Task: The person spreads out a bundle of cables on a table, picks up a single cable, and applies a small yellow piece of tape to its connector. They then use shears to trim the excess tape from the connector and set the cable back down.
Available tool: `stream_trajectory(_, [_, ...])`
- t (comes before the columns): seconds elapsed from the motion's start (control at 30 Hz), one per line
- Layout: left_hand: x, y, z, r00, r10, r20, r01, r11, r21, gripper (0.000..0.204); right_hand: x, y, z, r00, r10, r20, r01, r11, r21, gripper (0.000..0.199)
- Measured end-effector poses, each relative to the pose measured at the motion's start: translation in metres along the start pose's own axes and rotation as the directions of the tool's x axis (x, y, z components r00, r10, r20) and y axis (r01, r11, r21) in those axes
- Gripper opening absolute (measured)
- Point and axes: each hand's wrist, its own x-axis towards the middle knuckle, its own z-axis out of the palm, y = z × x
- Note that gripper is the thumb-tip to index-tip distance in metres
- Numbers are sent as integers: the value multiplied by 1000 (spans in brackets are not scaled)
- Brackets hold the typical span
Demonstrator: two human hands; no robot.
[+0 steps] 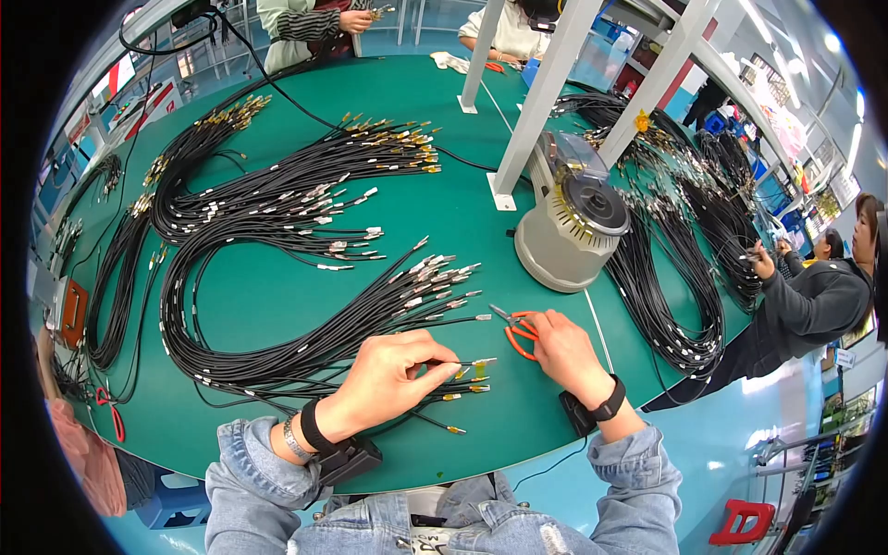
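Observation:
My left hand (pixel 393 379) is closed in a pinch on a thin black cable (pixel 481 362) near its tagged end, at the near middle of the green table. In my right hand (pixel 566 351) are orange-handled pliers (pixel 508 318), their jaws pointing up and left, apart from the pinched cable. Beyond my left hand curves a thick bundle of black cables (pixel 305 351), its silvery and white-tagged ends fanned to the right. Several cable ends with yellow parts (pixel 453 397) lie beside and below my left fingers.
More black cable bundles (pixel 296 171) cover the table's far left. A grey round-topped machine (pixel 566 236) stands by white metal posts (pixel 536 102). Further bundles (pixel 661 287) lie on the right, where a person (pixel 814 305) handles cables. Red-handled scissors (pixel 113 414) lie at the left edge.

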Motion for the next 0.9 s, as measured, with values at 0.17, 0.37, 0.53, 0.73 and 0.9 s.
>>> stream_trajectory(0.17, [-4,-4,-5,991,134,12,-134,986,99,7,-3,-13,-38,975,136,175,-219,697,683,40])
stream_trajectory(0.37, [-4,-3,-7,987,158,13,-158,981,112,8,-18,-50,-78,971,30,235,-222,462,859,49])
stream_trajectory(0.53, [-5,-2,-7,988,147,42,-151,981,123,8,-17,-69,-93,973,-178,150,72,842,534,50])
stream_trajectory(0.73, [-5,-1,-7,990,128,65,-136,983,124,8,-11,-71,-87,931,-364,33,344,904,253,48])
stream_trajectory(0.9, [-6,-2,-6,988,139,71,-148,981,126,8,-6,-70,-86,902,-432,11,425,892,156,46])
